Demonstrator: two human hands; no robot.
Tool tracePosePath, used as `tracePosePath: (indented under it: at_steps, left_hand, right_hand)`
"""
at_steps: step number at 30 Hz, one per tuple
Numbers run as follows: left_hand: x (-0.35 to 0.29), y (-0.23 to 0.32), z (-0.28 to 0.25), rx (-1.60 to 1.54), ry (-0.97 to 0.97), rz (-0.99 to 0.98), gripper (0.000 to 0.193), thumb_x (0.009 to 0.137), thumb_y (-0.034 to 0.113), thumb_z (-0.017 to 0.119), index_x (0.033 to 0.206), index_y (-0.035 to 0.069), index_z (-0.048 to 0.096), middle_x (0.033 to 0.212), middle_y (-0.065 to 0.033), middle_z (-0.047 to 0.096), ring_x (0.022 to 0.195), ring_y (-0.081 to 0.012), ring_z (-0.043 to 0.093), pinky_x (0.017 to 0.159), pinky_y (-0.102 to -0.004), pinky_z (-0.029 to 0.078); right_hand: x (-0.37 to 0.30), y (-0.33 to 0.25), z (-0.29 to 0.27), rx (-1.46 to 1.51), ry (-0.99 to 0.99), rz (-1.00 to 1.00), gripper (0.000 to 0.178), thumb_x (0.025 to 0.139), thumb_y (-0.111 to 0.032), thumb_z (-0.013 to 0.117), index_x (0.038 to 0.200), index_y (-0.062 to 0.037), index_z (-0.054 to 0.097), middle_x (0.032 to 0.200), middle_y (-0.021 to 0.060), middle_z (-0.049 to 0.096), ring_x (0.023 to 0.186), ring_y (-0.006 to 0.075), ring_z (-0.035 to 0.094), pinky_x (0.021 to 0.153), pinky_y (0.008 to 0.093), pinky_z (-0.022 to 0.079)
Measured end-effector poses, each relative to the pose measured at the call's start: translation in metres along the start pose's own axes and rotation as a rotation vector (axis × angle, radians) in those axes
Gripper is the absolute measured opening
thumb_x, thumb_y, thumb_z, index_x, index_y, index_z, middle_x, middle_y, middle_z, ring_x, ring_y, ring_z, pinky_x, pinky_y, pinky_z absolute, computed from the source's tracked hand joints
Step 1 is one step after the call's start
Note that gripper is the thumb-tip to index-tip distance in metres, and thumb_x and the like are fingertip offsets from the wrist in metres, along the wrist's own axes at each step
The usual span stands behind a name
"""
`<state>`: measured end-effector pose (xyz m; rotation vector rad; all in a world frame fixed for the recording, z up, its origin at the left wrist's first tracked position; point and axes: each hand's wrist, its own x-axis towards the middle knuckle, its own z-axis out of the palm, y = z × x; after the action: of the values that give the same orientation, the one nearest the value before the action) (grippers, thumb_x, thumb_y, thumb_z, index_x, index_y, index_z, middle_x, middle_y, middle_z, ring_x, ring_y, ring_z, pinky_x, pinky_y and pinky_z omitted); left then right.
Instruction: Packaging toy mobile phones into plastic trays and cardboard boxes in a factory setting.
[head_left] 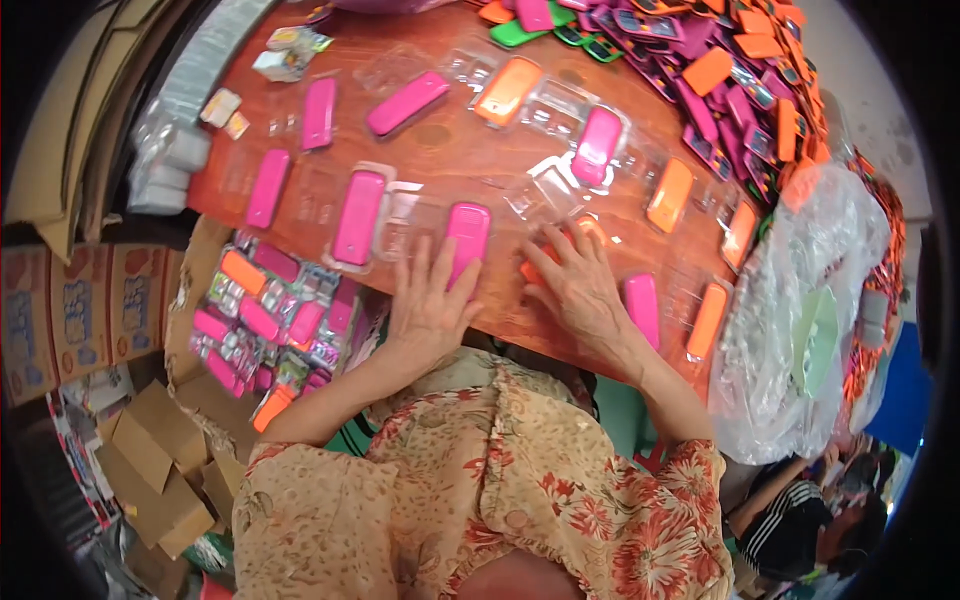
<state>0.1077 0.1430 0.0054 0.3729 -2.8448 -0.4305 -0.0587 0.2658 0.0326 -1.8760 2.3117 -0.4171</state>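
My left hand (428,318) lies with its fingers stretched and spread at the near table edge. Its fingertips touch the lower part of a glossy pink oblong plastic case (468,228). Over to the right, my right hand (590,290) is spread palm down across an orange oblong case (592,229), mostly hidden under the fingers. Neither hand is closed around anything. Beside the left hand, another pink case (358,218) sits in a clear plastic blister shell (393,220). A pink case (641,308) lies close by my right wrist.
Several more pink and orange cases lie across the reddish wooden table (440,170). A heap of purple and orange pieces (730,90) fills the far right, near a clear plastic bag (790,330). At left, a carton (200,265) holds packed pieces; stacked clear shells (170,165) stand behind.
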Motion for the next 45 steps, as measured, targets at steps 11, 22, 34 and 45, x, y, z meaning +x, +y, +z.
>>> tracePosePath:
  at_steps: [11,22,34,45]
  left_hand:
    - [0.010,-0.018,-0.007,-0.235,0.012,0.072,0.043,0.069,0.016,0.062,0.108,0.003,0.049,0.122,-0.0183,0.035,0.116,-0.0375,0.028,0.095,-0.0504,0.021]
    - [-0.009,-0.075,-0.015,0.175,0.088,-0.273,0.058,0.075,0.036,0.053,0.123,0.008,0.036,0.130,-0.0190,0.025,0.122,-0.0354,0.020,0.097,-0.0512,0.016]
    - [0.002,-0.053,-0.019,0.125,0.073,-0.039,0.053,0.079,0.037,0.048,0.121,0.007,0.038,0.131,-0.0132,0.029,0.123,-0.0353,0.019,0.098,-0.0516,0.012]
    - [0.037,0.037,0.016,-0.017,-0.145,0.256,0.052,0.072,0.033,0.058,0.113,0.005,0.045,0.123,-0.0173,0.034,0.119,-0.0379,0.023,0.092,-0.0579,0.018]
  right_hand:
    - [-0.007,0.018,-0.013,0.219,-0.081,-0.012,0.035,0.071,-0.008,0.057,0.106,-0.0094,0.052,0.118,0.0148,0.042,0.118,0.0366,0.028,0.096,0.0458,0.026]
    - [-0.002,-0.015,-0.013,0.051,-0.075,-0.128,0.047,0.072,-0.034,0.056,0.112,-0.0098,0.047,0.120,0.0126,0.039,0.117,0.0345,0.029,0.096,0.0514,0.021]
    - [-0.049,-0.016,-0.016,0.131,0.098,0.146,0.046,0.072,-0.023,0.060,0.113,-0.0095,0.045,0.119,0.0130,0.039,0.118,0.0353,0.027,0.095,0.0523,0.022]
    - [-0.114,-0.004,0.005,-0.061,0.253,0.521,0.042,0.069,-0.021,0.062,0.106,-0.0044,0.051,0.114,0.0155,0.042,0.107,0.0337,0.037,0.085,0.0432,0.032]
